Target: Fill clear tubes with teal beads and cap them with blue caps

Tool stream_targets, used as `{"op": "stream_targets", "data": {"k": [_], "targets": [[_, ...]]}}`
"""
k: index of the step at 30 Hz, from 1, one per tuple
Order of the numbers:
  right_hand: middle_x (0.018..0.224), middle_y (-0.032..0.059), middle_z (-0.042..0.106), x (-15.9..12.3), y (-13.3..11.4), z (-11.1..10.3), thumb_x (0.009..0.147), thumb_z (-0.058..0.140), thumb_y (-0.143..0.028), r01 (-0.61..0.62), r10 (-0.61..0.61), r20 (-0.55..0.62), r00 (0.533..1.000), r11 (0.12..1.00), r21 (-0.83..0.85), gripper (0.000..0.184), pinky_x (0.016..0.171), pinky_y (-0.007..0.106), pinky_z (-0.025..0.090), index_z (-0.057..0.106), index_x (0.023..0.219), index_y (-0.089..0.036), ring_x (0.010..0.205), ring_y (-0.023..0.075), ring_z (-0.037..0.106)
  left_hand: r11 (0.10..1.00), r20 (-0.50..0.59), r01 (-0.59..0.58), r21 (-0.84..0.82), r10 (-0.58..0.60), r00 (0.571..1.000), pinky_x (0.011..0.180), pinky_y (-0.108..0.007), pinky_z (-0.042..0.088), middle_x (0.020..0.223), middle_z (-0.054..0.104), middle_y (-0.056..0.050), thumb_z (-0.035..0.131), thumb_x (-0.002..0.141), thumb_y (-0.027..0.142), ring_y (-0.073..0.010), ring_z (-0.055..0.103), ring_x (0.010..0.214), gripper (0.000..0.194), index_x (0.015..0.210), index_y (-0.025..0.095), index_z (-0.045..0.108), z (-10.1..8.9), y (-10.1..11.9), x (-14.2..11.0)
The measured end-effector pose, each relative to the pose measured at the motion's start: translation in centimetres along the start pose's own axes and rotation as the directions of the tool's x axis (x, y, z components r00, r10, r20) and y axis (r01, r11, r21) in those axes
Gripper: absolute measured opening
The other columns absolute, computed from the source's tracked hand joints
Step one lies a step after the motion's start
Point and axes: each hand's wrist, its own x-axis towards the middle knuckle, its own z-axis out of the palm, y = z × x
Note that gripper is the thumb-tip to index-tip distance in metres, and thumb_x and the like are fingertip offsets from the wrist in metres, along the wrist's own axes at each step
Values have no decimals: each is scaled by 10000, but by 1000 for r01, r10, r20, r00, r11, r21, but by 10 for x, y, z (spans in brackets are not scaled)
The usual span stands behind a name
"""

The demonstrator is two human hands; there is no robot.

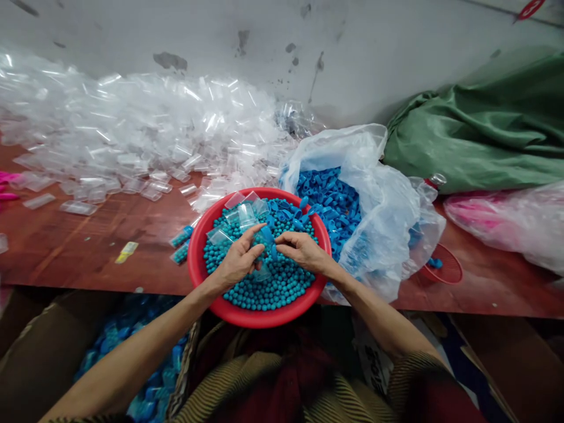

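A red basin [259, 319] full of small turquoise balls [264, 301] sits at the front edge of the table. Above the balls, my left hand [240, 258] has its thumb and index finger about a blue plastic cap [268, 235]. My right hand [305, 252] pinches the lower right side of that same cap. A clear piece shows under the left fingers; whether that hand grips it is unclear. Clear plastic cases [247, 216] and loose blue caps [282, 210] lie on the balls toward the basin's back.
A heap of clear cases [145, 126] spreads along the wall. Right of the basin, a plastic bag [383, 205] spills blue caps. Ball-filled cases [180, 252] lie left of it. Also here: a small red basket [453, 271], green cloth [480, 135] and a box of blue items [154, 376] below.
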Motion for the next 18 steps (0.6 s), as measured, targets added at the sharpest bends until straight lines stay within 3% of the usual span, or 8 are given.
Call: {"op": "stream_targets", "data": {"k": [5,7,9,12,18], "targets": [[708,-6,535,3,-6,-2,876,453,-251,-46,47,43,998,999,-21,199,670,254,402,555,729,-165,686,115,503,998,24,34,45,-35,999,324,-159,329,556,460,86,551,800,342,-53,449,353,579,1319,162,371,-3,1,2],[670,-21,517,4,-6,2,872,467,-311,-157,150,65,987,981,115,205,606,249,413,504,723,-175,622,109,504,998,39,48,43,-49,998,327,-161,338,572,466,83,549,799,351,-56,459,361,577,1316,171,367,-2,-1,3],[661,-42,518,6,-3,9,851,499,-352,-255,238,91,967,903,347,169,525,236,427,468,808,-192,548,103,522,998,56,49,42,-51,997,334,-165,345,591,478,77,548,799,364,-53,455,367,565,1303,175,376,-2,-3,3],[647,-73,518,10,1,16,830,537,-355,-277,248,129,960,788,549,232,430,213,421,446,991,-215,439,85,512,998,36,27,56,-29,999,338,-173,339,615,477,72,550,798,377,-50,438,372,572,1306,186,370,-2,-5,3],[594,-69,481,7,7,11,838,523,-282,-238,214,105,971,850,469,177,381,178,349,564,979,-183,402,53,417,992,33,-27,127,22,999,369,-182,334,613,425,72,520,817,318,-49,417,403,537,1313,169,378,1,-8,5]]}}
